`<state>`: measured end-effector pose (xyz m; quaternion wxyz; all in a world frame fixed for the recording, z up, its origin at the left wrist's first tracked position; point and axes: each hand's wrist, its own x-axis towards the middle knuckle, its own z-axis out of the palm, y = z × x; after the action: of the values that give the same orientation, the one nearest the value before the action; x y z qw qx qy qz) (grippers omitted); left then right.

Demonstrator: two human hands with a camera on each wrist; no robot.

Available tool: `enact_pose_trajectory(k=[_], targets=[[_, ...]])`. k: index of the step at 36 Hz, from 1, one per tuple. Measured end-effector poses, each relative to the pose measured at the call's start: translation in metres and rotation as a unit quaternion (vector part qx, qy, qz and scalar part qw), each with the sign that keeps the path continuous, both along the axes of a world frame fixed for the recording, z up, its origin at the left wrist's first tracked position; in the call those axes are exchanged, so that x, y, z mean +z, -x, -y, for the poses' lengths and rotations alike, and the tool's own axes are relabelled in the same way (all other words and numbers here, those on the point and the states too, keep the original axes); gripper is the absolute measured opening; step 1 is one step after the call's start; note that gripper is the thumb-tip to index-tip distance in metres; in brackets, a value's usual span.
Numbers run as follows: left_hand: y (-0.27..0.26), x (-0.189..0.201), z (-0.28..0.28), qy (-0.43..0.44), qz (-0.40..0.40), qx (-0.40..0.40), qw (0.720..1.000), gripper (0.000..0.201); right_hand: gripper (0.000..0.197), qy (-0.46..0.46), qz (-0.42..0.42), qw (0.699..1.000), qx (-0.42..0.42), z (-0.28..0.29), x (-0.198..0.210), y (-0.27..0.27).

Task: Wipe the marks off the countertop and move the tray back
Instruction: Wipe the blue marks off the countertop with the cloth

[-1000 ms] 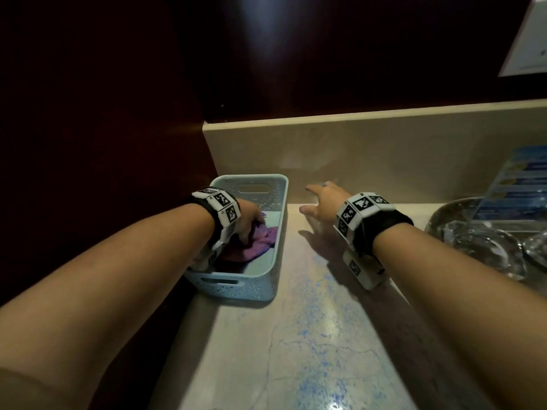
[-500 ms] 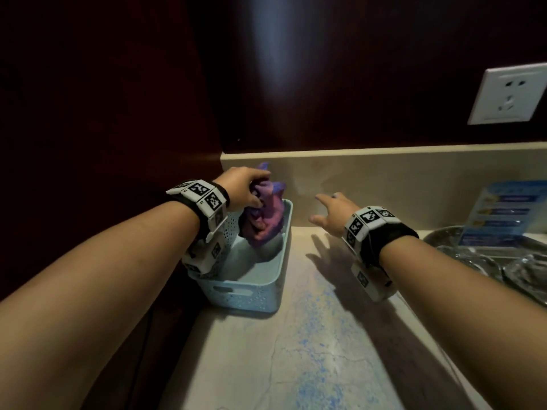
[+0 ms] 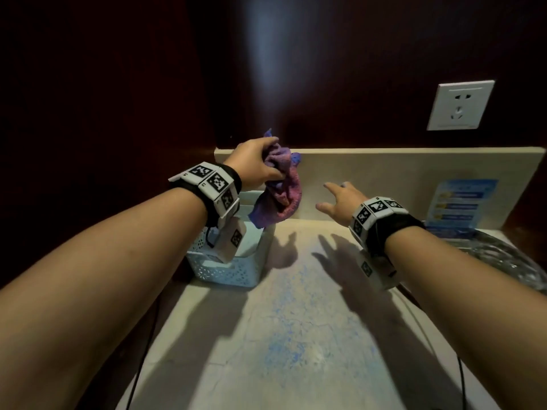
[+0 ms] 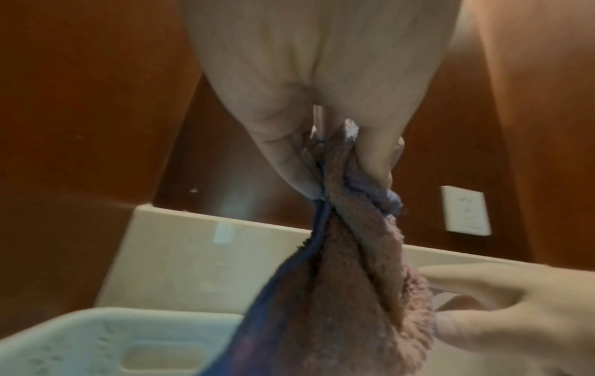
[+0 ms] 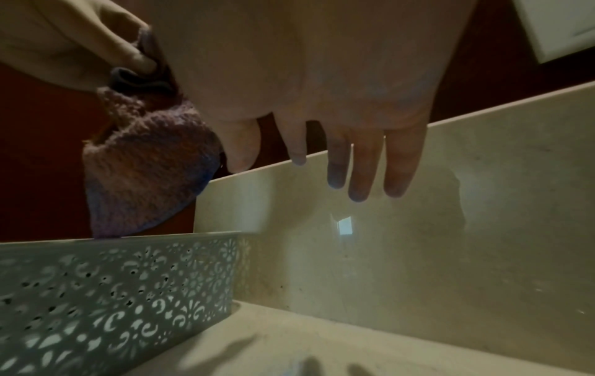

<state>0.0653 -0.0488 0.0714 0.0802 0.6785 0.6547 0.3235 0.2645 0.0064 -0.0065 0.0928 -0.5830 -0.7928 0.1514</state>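
Above the far left corner of the bench [image 3: 296, 365], the left hand [image 3: 254, 164] holds a bunched purple cloth [image 3: 279, 199] in the air, its grip pinching the upper folds between curled fingers [image 4: 289, 162] and thumb while the rest of the cloth hangs down. The cloth's lower edge dangles just over the right rim of a pale blue perforated basket [image 3: 228, 272], which stands on the bench in that corner against the dark wooden side wall. To the right of the cloth, the right hand [image 3: 340, 202] hovers above the bench near the cream backsplash [image 3: 399, 173], its grip spread, fingers [image 5: 360, 173] straight and apart, holding nothing; the left wrist view shows its fingertips near the hanging cloth, and whether they touch it I cannot tell. Blue smudged marks [image 3: 296, 335] run across the middle of the bench from the basket's side toward the near edge. At the right edge, a metal tray [image 3: 509, 258] sits on the bench with a blue printed card [image 3: 457, 202] standing behind it against the backsplash. A white wall socket [image 3: 460, 105] is fixed on the dark wall above.
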Motion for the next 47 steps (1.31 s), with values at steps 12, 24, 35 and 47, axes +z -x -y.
enact_pose_trajectory(k=[12,24,35,47], targets=[[-0.057,-0.025,0.007,0.030,0.029,0.013,0.999,0.087,0.067,-0.002,0.024,1.000,-0.004,0.016,-0.011,-0.057],[-0.080,-0.056,0.004,0.055,-0.025,0.048,0.997,0.040,0.065,0.021,0.052,0.998,-0.040,0.040,-0.028,-0.094],[-0.068,-0.099,-0.011,0.064,-0.049,0.044,0.996,0.020,0.067,0.069,0.091,0.987,-0.114,0.063,-0.056,-0.116],[-0.068,-0.138,-0.021,0.099,-0.039,0.046,0.993,0.044,0.069,0.122,0.146,0.976,-0.104,0.066,-0.083,-0.124]])
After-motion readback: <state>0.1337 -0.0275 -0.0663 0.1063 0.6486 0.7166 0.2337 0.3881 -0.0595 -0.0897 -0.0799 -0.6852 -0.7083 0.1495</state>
